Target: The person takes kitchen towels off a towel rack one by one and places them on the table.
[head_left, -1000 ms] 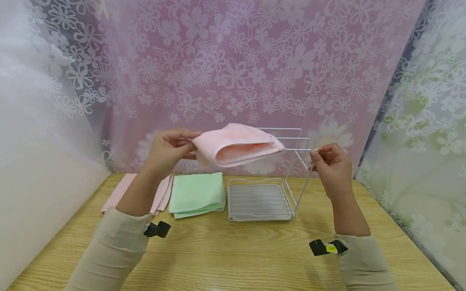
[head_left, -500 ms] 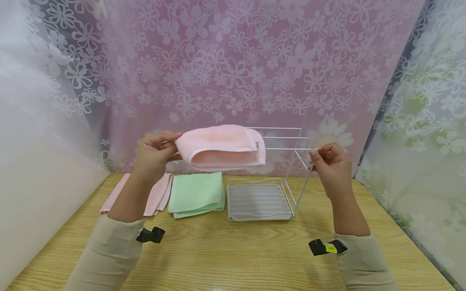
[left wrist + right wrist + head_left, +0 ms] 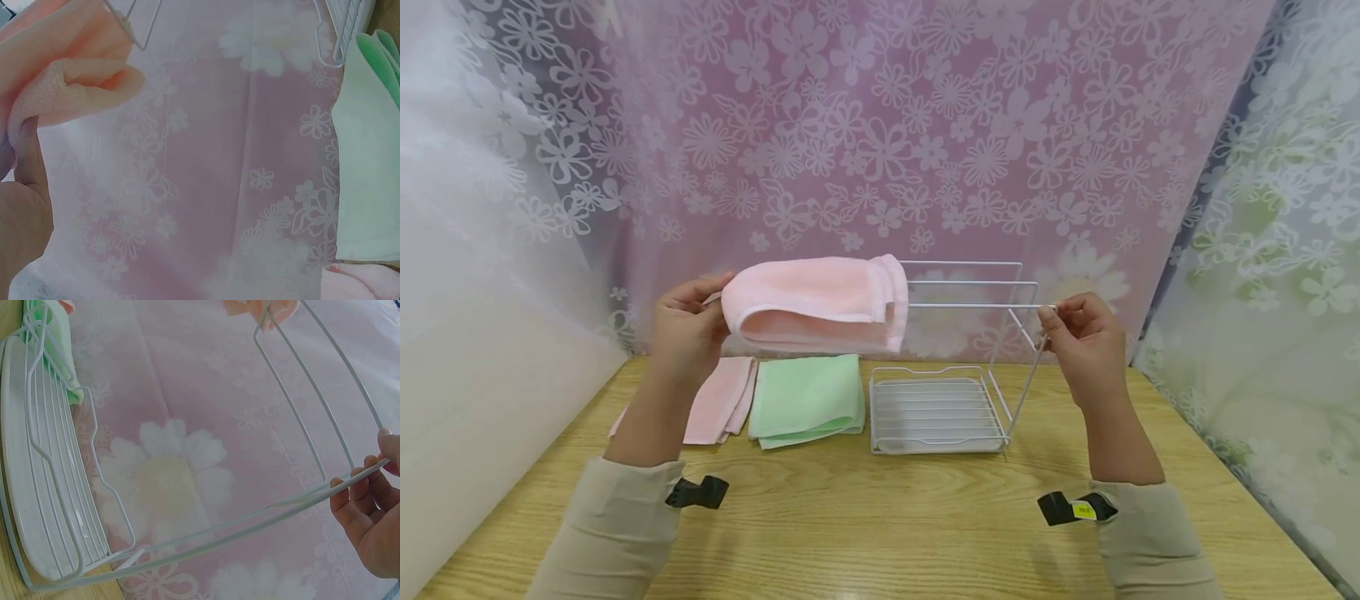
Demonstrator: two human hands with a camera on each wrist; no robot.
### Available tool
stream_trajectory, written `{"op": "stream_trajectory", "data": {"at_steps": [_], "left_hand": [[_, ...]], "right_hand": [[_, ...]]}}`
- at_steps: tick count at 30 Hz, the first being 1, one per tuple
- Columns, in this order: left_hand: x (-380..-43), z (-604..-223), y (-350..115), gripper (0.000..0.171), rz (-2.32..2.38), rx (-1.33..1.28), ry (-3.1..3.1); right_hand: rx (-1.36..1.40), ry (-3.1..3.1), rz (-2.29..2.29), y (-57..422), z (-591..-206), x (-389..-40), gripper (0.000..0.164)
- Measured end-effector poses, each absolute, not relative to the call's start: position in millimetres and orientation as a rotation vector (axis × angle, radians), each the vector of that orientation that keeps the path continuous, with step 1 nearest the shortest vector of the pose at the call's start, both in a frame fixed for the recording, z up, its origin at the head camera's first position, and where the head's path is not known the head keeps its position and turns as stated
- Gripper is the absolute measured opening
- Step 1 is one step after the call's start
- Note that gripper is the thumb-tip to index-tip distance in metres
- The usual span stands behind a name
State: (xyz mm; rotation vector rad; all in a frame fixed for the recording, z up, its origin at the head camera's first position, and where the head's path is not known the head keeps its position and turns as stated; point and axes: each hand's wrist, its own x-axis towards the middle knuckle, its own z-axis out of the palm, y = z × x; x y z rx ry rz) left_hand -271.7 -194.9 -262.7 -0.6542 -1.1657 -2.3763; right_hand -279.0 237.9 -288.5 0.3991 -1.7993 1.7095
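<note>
My left hand (image 3: 688,325) pinches the left end of a folded light pink towel (image 3: 816,292), raised above the table. Toward its right end the towel overlaps the rods of a white wire rack (image 3: 970,306) in the head view. The left wrist view shows the thumb under the towel's fluffy fold (image 3: 44,94) and wire rod ends near it. My right hand (image 3: 1086,342) holds the front upper corner of the rack, thumb and fingers on the wire. In the right wrist view its fingertips curl at the side wire (image 3: 269,515) where the rods join.
A folded green towel (image 3: 805,396) lies on the wooden table (image 3: 880,517) left of the rack's base. Farther left is another pink towel (image 3: 718,408), partly behind my left forearm. A white tray (image 3: 15,462) sits beneath the base wires. Flowered curtains hang behind and right.
My left hand has moved left with the pink towel, drawing it along the rods so more of their length shows. The right hand and rack stay in place.
</note>
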Motion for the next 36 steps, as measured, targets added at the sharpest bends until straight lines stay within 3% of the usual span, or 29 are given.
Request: {"op": "stream_trajectory", "data": {"at_steps": [9, 19, 36], "left_hand": [[-270.6, -270.5, -214.0, 0.021, -2.403, -0.65, -1.045], [-263.0, -285.3, -226.5, 0.041, -2.379, -0.512, -1.247], [-248.8, -325.1, -230.3, 0.036, -2.409, -0.544, -1.506]], "right_hand": [[0.42, -1.787, 1.723, 239.4, -289.5, -280.3, 0.017], [0.41, -1.782, 1.73, 238.8, -287.9, -279.0, 0.017], [0.428, -1.799, 1.708, 239.7, -288.4, -278.5, 0.018]]}}
